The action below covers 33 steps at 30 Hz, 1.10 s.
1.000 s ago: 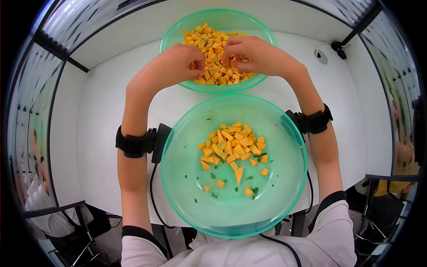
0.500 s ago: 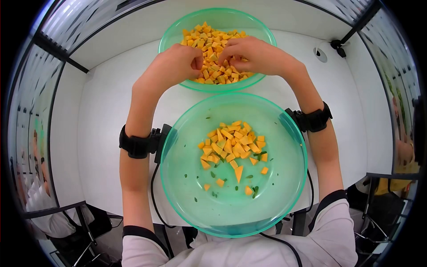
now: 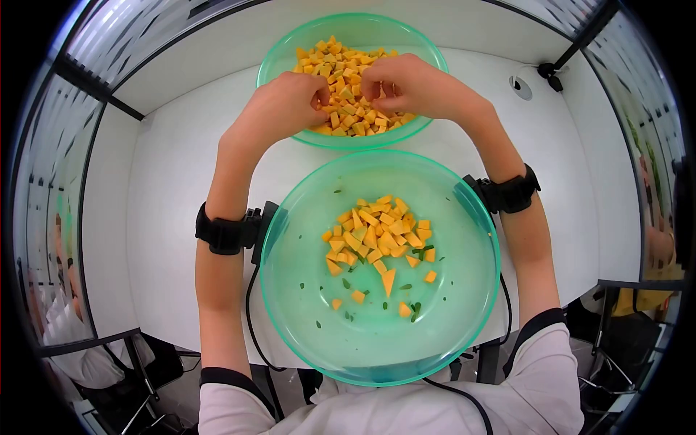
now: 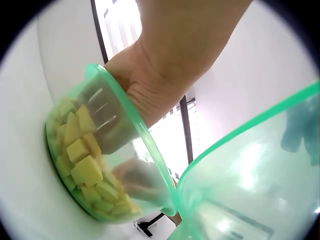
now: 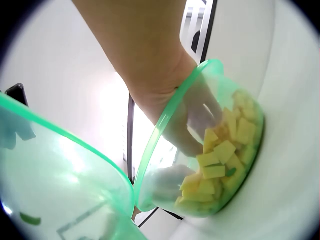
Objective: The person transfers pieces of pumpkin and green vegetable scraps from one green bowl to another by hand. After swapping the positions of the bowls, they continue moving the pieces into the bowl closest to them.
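Both hands work inside the far bowl (image 3: 354, 29) at twelve o'clock on the counter (image 3: 174, 188). Left hand (image 3: 283, 109) and right hand (image 3: 409, 85) sit equally near, fingers curled into the orange cubes (image 3: 341, 69); what each pinches is hidden. Near bowl (image 3: 304, 304) lies at six.

far bowl (image 3: 279, 51) behind near bowl (image 3: 304, 319) | cubes (image 3: 377, 235) in both | table (image 3: 167, 181) beneath

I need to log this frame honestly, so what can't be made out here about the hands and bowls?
- Fingertips of left hand and right hand: curled under, head view; blurred through the far bowl wall in wrist views.
- Whether either pinches a cube: unclear.
- Near bowl: green flecks too small to identify.
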{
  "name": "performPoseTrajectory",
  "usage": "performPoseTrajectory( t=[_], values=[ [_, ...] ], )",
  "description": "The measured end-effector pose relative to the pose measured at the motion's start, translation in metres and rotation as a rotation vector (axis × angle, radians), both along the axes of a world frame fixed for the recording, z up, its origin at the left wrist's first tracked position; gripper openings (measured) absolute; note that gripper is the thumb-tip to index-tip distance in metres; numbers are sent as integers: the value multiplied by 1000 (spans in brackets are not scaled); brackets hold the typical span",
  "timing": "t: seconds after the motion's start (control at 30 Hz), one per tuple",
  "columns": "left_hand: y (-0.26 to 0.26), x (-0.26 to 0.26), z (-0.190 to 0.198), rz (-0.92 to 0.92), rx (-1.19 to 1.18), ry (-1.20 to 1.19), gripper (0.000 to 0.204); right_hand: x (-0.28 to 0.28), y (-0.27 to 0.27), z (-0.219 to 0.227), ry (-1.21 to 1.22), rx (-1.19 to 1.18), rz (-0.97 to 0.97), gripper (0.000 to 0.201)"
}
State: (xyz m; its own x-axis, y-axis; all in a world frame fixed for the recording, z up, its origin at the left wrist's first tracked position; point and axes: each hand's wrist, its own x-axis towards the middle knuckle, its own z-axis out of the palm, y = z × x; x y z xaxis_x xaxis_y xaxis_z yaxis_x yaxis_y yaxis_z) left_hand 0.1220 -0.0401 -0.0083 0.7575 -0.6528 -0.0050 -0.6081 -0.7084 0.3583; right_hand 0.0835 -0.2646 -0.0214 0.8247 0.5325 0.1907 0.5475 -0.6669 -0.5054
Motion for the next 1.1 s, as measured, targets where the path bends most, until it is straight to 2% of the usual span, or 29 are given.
performPoseTrajectory(
  t=[0.13, 0.23, 0.27, 0.57, 0.8, 1.0, 1.1],
  values=[
    [0, -1, 0, 17, 6, 9, 22, 1, -1, -2, 83, 11, -42, 9],
    [1, 0, -6, 3, 1, -106, 22, -3, 2, 3, 102, 15, -108, 12],
    [0, 0, -2, 18, 59, -75, 23, -3, 3, 4, 125, 15, -113, 14],
    [2, 4, -6, -61, -4, -87, 21, 0, -1, -3, 50, 5, -66, 13],
    [1, 4, -4, -94, -59, -16, 16, 0, 0, 2, 97, -15, -56, 13],
    [3, 7, -3, -182, -149, -60, 13, 2, 0, -5, 75, 42, -76, 14],
    [5, 6, 11, -335, -302, 118, 12, 1, 0, -2, 73, -4, -68, 17]
  ],
)
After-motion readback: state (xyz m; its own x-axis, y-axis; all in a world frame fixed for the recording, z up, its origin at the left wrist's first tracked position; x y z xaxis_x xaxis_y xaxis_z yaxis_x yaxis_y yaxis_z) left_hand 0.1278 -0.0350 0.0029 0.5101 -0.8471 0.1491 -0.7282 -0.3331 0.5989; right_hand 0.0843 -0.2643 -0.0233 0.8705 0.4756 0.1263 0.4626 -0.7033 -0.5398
